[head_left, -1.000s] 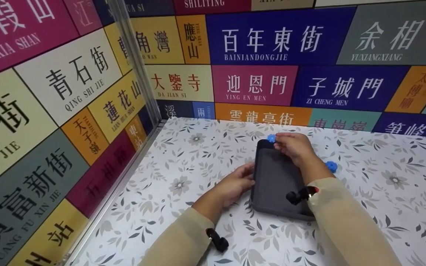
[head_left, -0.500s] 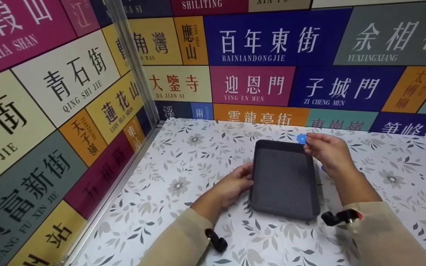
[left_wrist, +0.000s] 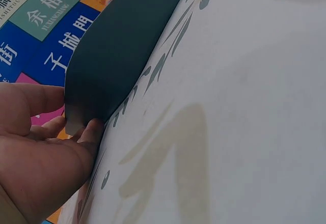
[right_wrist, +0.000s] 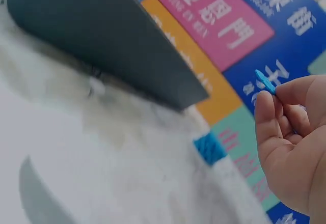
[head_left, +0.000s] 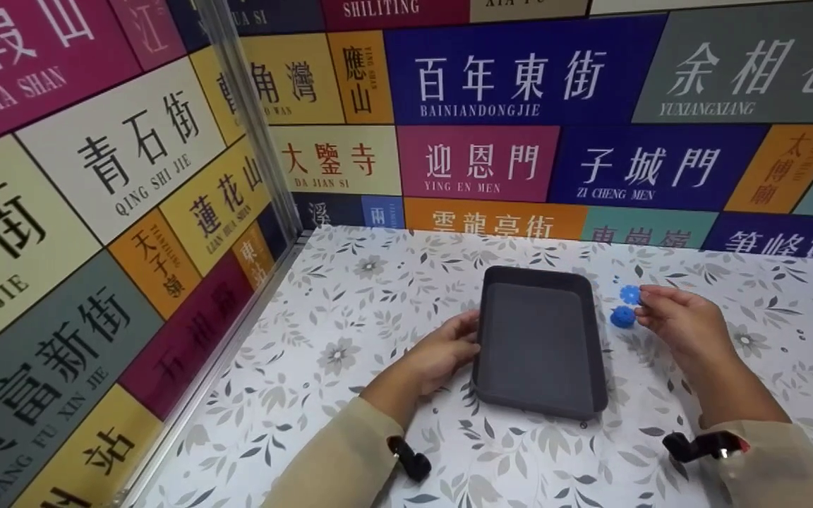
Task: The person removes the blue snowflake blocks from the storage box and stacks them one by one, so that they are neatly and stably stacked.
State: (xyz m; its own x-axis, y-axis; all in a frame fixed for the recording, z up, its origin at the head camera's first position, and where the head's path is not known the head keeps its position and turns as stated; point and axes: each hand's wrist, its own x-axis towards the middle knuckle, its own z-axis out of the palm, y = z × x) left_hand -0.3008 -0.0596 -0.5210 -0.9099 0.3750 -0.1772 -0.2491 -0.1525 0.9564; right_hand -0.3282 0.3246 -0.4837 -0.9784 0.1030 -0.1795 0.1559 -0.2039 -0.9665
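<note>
A dark grey rectangular tray (head_left: 540, 346) with raised walls lies on the table. My left hand (head_left: 442, 356) rests against its left outer wall, fingers extended and touching the side; the left wrist view shows the fingertips right at the tray wall (left_wrist: 117, 46). To the right of the tray, my right hand (head_left: 689, 328) pinches a small blue flower-shaped disc (head_left: 630, 295) between thumb and fingertips. In the right wrist view this disc (right_wrist: 265, 81) appears edge-on and thin. Right below it in the head view sits a blue scalloped piece (head_left: 622, 317) on the table.
A white tablecloth (head_left: 350, 310) with grey flowers and leaves covers the table. Walls of coloured sign panels (head_left: 477, 162) stand behind and at the left. A clear strip (head_left: 265, 134) runs up the corner between them.
My right hand has carried the blue disc from the tray's far edge rightward and nearer, over beside the other blue piece. The left hand stays at the tray's left side.
</note>
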